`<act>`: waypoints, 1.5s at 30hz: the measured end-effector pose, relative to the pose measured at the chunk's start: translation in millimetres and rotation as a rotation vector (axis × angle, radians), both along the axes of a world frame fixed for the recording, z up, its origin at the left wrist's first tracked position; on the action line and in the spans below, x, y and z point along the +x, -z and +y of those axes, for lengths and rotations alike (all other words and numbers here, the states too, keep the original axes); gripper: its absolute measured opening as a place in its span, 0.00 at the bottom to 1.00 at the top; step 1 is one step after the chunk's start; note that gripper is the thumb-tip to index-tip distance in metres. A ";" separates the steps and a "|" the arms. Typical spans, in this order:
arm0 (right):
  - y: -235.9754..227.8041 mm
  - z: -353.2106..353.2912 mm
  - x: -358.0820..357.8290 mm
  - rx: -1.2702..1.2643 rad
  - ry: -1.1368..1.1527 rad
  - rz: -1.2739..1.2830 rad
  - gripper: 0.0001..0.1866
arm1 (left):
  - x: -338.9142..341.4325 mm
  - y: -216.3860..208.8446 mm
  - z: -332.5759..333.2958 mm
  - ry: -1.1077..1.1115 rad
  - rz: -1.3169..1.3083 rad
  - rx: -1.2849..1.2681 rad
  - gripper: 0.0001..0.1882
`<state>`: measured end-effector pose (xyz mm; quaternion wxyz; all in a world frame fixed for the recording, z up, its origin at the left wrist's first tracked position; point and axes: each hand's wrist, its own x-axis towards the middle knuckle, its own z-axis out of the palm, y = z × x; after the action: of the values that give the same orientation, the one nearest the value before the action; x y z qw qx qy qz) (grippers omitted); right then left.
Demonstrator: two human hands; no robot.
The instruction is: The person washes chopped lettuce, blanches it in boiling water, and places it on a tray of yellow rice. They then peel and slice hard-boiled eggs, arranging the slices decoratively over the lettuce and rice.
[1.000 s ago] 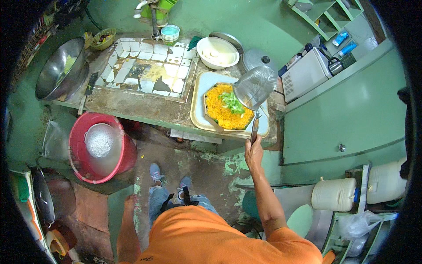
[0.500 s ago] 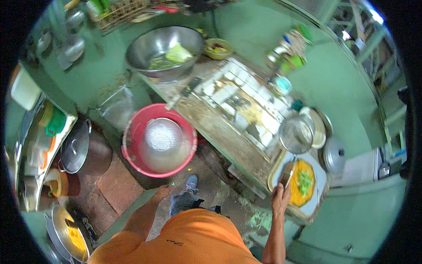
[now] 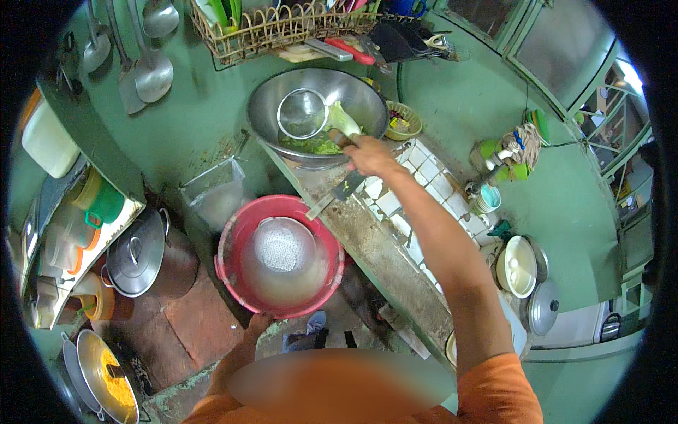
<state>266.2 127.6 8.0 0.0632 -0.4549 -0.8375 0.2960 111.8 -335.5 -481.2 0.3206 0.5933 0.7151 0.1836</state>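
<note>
A round wire-mesh strainer [image 3: 302, 113] hangs over the big steel bowl [image 3: 265, 95]. My right hand [image 3: 371, 155] is closed on its brown handle [image 3: 342, 138], with the arm stretched across the counter. Inside the bowl lie a pale cabbage-like leaf piece [image 3: 343, 119] and loose green leaves [image 3: 318, 145]. My left hand [image 3: 261, 321] is low by the near rim of the red basin [image 3: 229, 272]; its fingers are too small to make out. An upturned metal bowl [image 3: 282, 244] sits in the basin.
A knife [image 3: 335, 192] lies on the counter edge [image 3: 360, 230], near broken white tiles [image 3: 443, 185]. Left stand a lidded pot [image 3: 134, 258] and a pan of yellow food [image 3: 116, 385]. Utensils and a wicker rack [image 3: 247, 35] hang on the wall.
My right hand has carried the strainer from the tray of yellow food at right to over the steel bowl. My left hand has come nearer the basin's rim, and the view has shifted.
</note>
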 end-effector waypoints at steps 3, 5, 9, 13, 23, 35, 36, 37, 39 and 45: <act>9.5 5.2 -40.7 -0.220 0.041 -0.048 0.21 | 19.0 -9.9 -30.5 -0.828 -0.793 -0.597 0.15; 12.1 -14.0 -52.9 0.093 -0.035 0.056 0.23 | 32.0 -14.1 -51.0 -0.770 -0.778 -0.545 0.16; 8.2 -64.4 -16.1 0.431 -0.161 0.218 0.24 | 35.5 -15.4 -70.1 -0.739 -0.930 -0.869 0.19; 16.7 -85.3 66.1 0.320 -0.233 0.384 0.21 | 35.0 -5.1 -35.4 -0.487 -0.905 -0.866 0.20; 93.5 -132.1 407.7 0.034 0.601 0.283 0.15 | 25.2 -47.0 144.9 0.038 -0.654 -1.015 0.26; 146.8 -234.0 782.8 -0.146 1.722 1.101 0.19 | 133.8 -91.9 189.3 0.470 -0.719 -0.881 0.28; 160.1 -232.1 805.4 -0.176 1.766 1.136 0.19 | 152.1 -94.4 176.4 0.268 -0.632 -0.986 0.28; 172.7 -228.7 826.1 -0.204 1.855 1.147 0.19 | 169.5 -99.6 163.0 0.060 -0.544 -1.081 0.29; 196.7 -224.2 856.2 -0.233 1.809 1.327 0.19 | 201.9 -113.5 146.6 0.085 -0.578 -1.091 0.28; 239.1 -205.9 895.7 -0.331 1.708 1.680 0.15 | 288.2 -137.8 128.0 -0.042 -0.546 -1.082 0.27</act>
<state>1161.9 -78.4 -231.1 0.7038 -0.5299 0.0835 0.4658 400.0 -207.5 -343.4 0.7450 0.2635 0.6105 -0.0540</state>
